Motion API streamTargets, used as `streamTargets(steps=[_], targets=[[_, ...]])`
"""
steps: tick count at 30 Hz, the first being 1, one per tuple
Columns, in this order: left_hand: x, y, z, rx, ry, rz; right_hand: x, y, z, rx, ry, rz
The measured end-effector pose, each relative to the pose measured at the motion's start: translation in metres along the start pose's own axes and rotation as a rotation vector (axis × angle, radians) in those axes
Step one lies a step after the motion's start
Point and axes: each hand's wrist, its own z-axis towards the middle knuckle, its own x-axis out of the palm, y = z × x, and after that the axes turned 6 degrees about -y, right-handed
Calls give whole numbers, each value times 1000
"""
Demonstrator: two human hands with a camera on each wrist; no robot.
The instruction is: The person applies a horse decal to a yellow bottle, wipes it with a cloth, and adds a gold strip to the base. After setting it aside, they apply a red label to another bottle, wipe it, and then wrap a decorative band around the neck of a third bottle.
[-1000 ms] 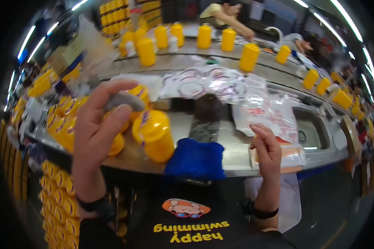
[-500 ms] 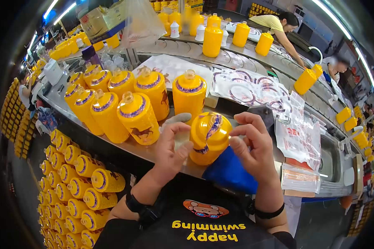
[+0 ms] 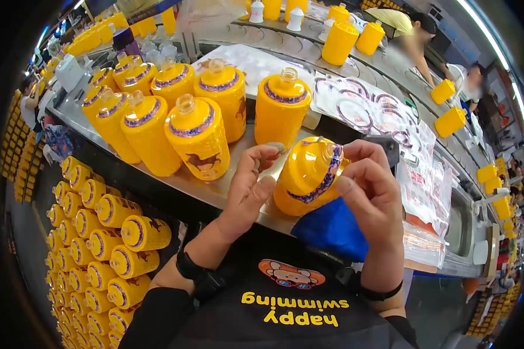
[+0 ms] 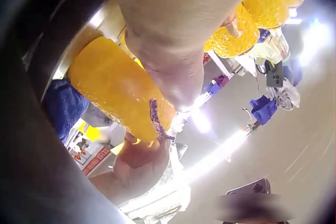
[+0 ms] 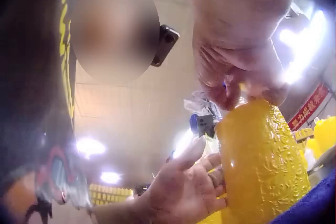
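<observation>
A glossy yellow bottle (image 3: 301,183) with an embossed surface stands before me at the counter's front edge. A purple patterned strip (image 3: 323,185) curves over its shoulder, partly loose from it; in the left wrist view the strip (image 4: 156,120) runs to my right fingers. My right hand (image 3: 370,189) pinches the strip by the bottle's top. My left hand (image 3: 250,186) is at the bottle's left side, thumb and fingers apart, with a grey cover on one fingertip. In the right wrist view the left hand (image 5: 178,192) faces the bottle with spread fingers.
Several yellow bottles (image 3: 198,139) with purple bands stand to the left; one (image 3: 282,107) is right behind. A blue cloth (image 3: 335,230) lies at the front edge. Sheets of ring-shaped decals (image 3: 361,104) lie behind. A sink (image 3: 461,224) is right; stacked bottles (image 3: 99,244) fill the lower left.
Both hands came in from apart to the bottle. The right fingers closed on the strip, which now lies lower round the shoulder. The head view turned toward the left-hand bottles.
</observation>
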Motion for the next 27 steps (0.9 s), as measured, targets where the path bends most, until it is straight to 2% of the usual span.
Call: streamTargets(steps=[2, 5, 10, 11, 14, 17, 21, 25, 27], targets=[[2, 1, 1, 7, 15, -35, -5, -8, 2, -27, -4, 107], [5, -6, 7, -8, 41, -16, -2, -11, -2, 50, -47, 233], [12, -17, 23, 21, 122, -92, 12, 5, -1, -349, -77, -316], [13, -17, 28, 27, 142, -117, 15, 6, -1, -354, -94, -386], [17, -25, 46, -98, 272, -212, 18, 3, -1, -333, -116, -353], [11, -34, 58, -88, 455, 79, 16, 2, -2, -281, -90, -236], [13, -33, 52, -148, 375, 110, 11, 2, -4, -204, -59, -103], [18, -33, 39, 40, 218, 267, 3, 6, -2, -146, 19, 8], [16, -32, 36, -28, 207, 221, -2, 8, 1, -119, 54, 81]])
